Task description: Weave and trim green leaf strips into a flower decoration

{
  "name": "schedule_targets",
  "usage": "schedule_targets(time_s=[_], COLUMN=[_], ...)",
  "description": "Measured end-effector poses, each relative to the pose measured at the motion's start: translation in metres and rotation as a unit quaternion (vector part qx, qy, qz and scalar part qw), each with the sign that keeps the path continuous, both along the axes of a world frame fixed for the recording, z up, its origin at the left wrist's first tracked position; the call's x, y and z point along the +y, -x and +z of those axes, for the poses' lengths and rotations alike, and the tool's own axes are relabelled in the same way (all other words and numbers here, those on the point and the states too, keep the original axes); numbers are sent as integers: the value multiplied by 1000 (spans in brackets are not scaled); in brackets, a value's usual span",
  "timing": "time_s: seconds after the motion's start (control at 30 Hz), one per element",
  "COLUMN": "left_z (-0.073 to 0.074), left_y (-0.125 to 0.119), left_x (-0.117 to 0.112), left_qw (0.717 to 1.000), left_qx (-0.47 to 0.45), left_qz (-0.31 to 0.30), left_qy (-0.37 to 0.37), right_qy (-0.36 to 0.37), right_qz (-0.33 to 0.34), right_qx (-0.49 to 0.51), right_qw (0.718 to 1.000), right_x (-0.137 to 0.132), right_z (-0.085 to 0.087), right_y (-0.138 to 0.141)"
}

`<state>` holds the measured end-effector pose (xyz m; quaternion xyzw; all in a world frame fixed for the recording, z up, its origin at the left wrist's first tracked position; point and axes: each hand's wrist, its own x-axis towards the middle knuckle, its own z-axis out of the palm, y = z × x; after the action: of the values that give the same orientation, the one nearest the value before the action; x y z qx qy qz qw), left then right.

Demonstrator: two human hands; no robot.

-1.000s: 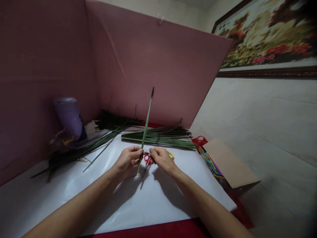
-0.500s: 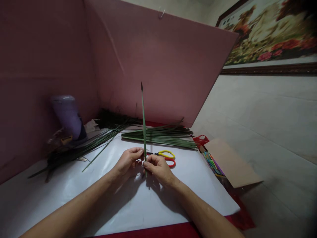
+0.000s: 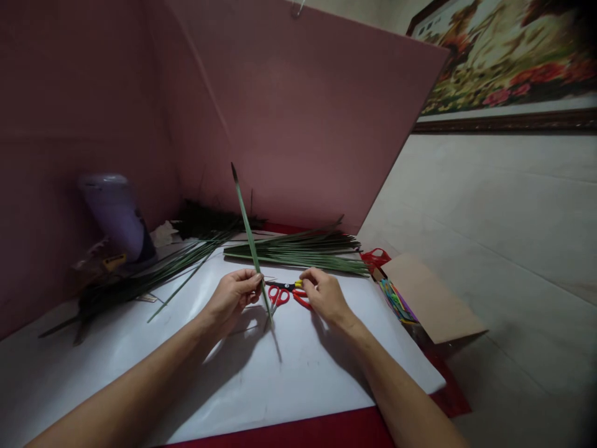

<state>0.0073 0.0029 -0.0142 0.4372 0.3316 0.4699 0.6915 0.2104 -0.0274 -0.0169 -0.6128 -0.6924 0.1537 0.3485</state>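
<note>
A pink board (image 3: 303, 112) backs the white table (image 3: 303, 373). Green strips (image 3: 303, 252) lie bundled crosswise behind the hands, with a cardboard box (image 3: 429, 298) to the right. The left hand (image 3: 231, 295) pinches a single strip (image 3: 247, 230) near its base. The strip stands over the table, its tip up and leaning left. The right hand (image 3: 326, 295) touches the scissors (image 3: 284, 292); I cannot tell whether it grips them.

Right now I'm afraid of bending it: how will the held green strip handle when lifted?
Probably fairly stiff: the strip stands nearly straight above the left hand unsupported. Likely very light, being thin and narrow. Flat-looking, so unlikely to roll.
</note>
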Motion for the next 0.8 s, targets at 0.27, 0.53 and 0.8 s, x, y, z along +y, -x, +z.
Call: schedule_targets(time_s=[0.27,0.53,0.8], left_z=[1,2,5], left_y=[2,4,3], left_x=[1,3,1], left_qw=[1000,999,998], left_qx=[-16,-35,-49], left_qz=[17,18,27], left_qy=[4,18,29], right_qy=[23,26,208], right_qz=[7,30,218], right_qx=[-184,-177,230], right_qw=[983,983,925], right_x=[2,3,-16], right_z=[-7,1,31], right_y=[-19,-26,-14])
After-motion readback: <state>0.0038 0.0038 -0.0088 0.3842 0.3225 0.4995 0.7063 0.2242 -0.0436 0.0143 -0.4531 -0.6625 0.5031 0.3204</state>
